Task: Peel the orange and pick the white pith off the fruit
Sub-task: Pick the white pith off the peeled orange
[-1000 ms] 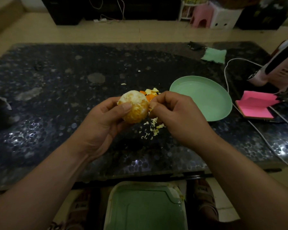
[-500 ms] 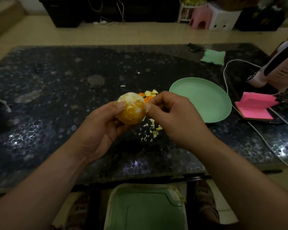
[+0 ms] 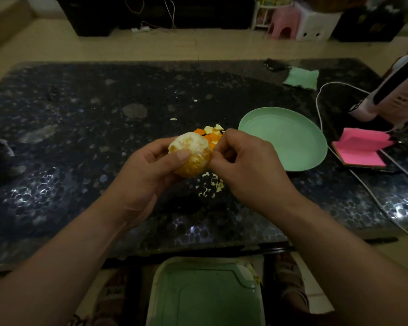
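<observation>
Peeled orange [image 3: 196, 158] round, no clear long axis, pithy end up. Left hand [image 3: 141, 177] grips it; right hand [image 3: 247, 168] pinches its right edge, fingertips hidden.

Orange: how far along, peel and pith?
Done: the peel looks off; peel pieces and pith scraps lie on the table. In hand: the left hand holds the orange, and the right hand pinches at its right side. Left: white pith covers the fruit's top.
</observation>
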A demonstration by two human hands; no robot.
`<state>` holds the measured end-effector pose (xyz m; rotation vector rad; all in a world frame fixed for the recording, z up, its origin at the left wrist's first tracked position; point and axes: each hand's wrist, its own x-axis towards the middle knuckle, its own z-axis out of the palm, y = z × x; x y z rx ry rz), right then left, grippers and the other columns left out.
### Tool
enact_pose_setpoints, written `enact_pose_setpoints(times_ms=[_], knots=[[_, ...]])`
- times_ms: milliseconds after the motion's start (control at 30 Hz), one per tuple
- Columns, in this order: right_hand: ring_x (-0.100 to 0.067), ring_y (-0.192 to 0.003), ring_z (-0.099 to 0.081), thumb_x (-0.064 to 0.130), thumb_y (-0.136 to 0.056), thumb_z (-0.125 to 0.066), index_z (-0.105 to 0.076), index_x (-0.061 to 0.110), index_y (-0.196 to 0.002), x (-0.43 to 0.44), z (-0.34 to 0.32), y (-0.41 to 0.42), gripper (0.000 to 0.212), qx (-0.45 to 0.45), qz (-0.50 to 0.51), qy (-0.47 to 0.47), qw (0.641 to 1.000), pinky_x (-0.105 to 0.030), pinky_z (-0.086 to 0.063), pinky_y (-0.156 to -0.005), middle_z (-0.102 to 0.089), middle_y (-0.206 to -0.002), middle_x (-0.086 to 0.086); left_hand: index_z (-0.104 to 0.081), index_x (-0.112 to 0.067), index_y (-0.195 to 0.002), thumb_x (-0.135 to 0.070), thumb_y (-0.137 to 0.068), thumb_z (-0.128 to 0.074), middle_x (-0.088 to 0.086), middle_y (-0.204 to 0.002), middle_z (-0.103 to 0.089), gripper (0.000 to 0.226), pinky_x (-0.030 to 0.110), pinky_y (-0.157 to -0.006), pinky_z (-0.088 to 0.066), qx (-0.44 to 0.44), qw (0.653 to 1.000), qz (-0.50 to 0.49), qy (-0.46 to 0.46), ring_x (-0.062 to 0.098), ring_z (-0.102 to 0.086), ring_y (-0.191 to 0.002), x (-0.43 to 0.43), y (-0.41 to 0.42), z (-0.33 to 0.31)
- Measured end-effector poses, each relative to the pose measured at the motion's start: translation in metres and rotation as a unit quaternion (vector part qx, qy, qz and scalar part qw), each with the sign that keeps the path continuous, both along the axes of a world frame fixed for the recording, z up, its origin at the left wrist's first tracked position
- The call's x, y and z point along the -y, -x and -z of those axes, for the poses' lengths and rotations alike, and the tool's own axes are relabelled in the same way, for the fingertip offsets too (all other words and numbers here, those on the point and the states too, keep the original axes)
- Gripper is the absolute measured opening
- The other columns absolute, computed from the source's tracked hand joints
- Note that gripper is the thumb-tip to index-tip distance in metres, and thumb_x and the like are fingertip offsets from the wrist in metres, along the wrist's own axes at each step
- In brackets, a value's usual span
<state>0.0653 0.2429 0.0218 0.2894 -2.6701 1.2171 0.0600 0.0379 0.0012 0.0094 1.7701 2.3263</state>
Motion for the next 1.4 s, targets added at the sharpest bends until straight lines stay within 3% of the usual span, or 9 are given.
enact_pose_setpoints(times_ms=[267,333,433,567,700,1067,1400], knots=[[-0.003,-0.056,-0.051,0.017,-0.094,-0.068,-0.067,0.018,-0.081,-0.006,-0.006,0.001,0.014,0.031,0.000,0.089,0.996,-0.019,-0.043,-0.053,-0.064,-0.066,0.002,-0.061,-0.003,-0.142,-0.028,-0.096,-0.057,0.019,-0.141,-0.067,0.052,0.044,-0.106,-0.056,0.066,0.991,0.050,-0.106,0.032,-0.065,-0.129,0.005,0.001,-0.004],[-0.004,-0.056,-0.053,0.019,-0.099,-0.064,-0.069,0.020,-0.084,-0.007,-0.006,0.003,0.016,0.038,0.007,0.082,0.996,-0.020,-0.045,-0.053,-0.068,-0.070,0.003,-0.058,-0.003,-0.144,-0.028,-0.100,-0.054,0.019,-0.143,-0.065,0.051,0.045,-0.106,-0.056,0.073,0.987,0.058,-0.134,0.033,-0.063,-0.133,0.006,0.001,-0.006],[-0.015,-0.063,-0.062,0.020,-0.104,-0.058,-0.073,0.023,-0.093,-0.006,-0.005,0.005,0.018,0.058,0.000,0.079,0.995,-0.036,-0.055,-0.059,-0.073,-0.080,-0.001,-0.056,-0.003,-0.146,-0.028,-0.100,-0.052,0.019,-0.146,-0.063,0.053,0.045,-0.102,-0.058,0.083,0.983,0.053,-0.158,0.034,-0.062,-0.134,0.008,0.001,-0.005],[-0.002,-0.062,-0.058,0.023,-0.102,-0.066,-0.073,0.025,-0.099,-0.004,-0.007,0.001,0.007,0.043,-0.027,0.076,0.996,-0.014,-0.043,-0.056,-0.067,-0.073,0.011,-0.058,-0.003,-0.144,-0.028,-0.100,-0.053,0.019,-0.143,-0.066,0.051,0.044,-0.102,-0.059,0.088,0.985,0.039,-0.142,0.034,-0.064,-0.132,0.008,0.002,-0.004],[0.003,-0.070,-0.061,0.028,-0.101,-0.071,-0.075,0.025,-0.096,-0.003,-0.006,0.001,0.008,0.027,-0.026,0.042,0.998,-0.008,-0.041,-0.062,-0.066,-0.073,0.017,-0.063,-0.003,-0.139,-0.028,-0.098,-0.059,0.020,-0.138,-0.068,0.048,0.044,-0.102,-0.059,0.083,0.989,0.027,-0.117,0.035,-0.065,-0.130,0.007,0.002,-0.001],[-0.009,-0.068,-0.059,0.032,-0.102,-0.067,-0.074,0.027,-0.099,-0.011,-0.001,0.003,0.010,-0.004,-0.053,-0.043,0.998,-0.029,-0.047,-0.060,-0.064,-0.072,0.013,-0.071,-0.002,-0.123,-0.026,-0.089,-0.064,0.020,-0.126,-0.074,0.043,0.036,-0.090,-0.064,0.057,0.997,0.004,-0.050,0.029,-0.072,-0.111,0.003,0.002,0.001],[-0.014,-0.067,-0.060,0.025,-0.099,-0.065,-0.069,0.021,-0.092,-0.006,0.001,0.003,0.009,-0.059,-0.054,-0.076,0.994,-0.042,-0.052,-0.063,-0.066,-0.074,0.008,-0.075,-0.005,-0.119,-0.030,-0.089,-0.065,0.019,-0.126,-0.074,0.039,0.040,-0.094,-0.063,0.058,0.998,-0.001,-0.037,0.030,-0.072,-0.111,0.002,0.000,0.003]])
